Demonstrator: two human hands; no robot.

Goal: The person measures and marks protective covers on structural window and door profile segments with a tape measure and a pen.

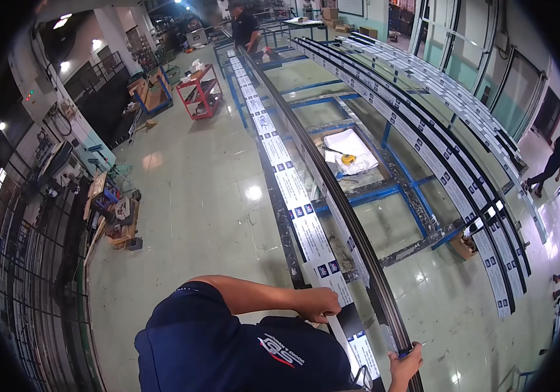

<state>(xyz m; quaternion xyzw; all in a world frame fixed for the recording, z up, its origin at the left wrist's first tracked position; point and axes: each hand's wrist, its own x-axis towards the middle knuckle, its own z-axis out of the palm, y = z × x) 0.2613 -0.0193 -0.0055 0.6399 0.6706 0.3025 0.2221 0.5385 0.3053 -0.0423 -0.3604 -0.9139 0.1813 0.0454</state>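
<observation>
Dark metal ran the length of the shop: a long dark rail (352, 222) lay along the blue-framed counter (365, 194), with a labelled profile (293, 189) in white film with blue marks just beside it. Both reached back to the near end, where the person stood. The left hand (319, 304) was closed over the edge of the labelled profile and the right hand (405, 367) was wrapped round the very tip of the dark rail. The hands were apart, one to each length, probably because pieces this long need steadying at the end to stay in line. Inside the counter's open frame a yellow tape measure (348, 159) sat on a white sheet (352, 144) — parked within reach, it seemed. More stacked profiles (450, 150) lay along the far side, a red cart (199, 91) stood off to the left, and a co-worker (246, 29) stood at the far end.
</observation>
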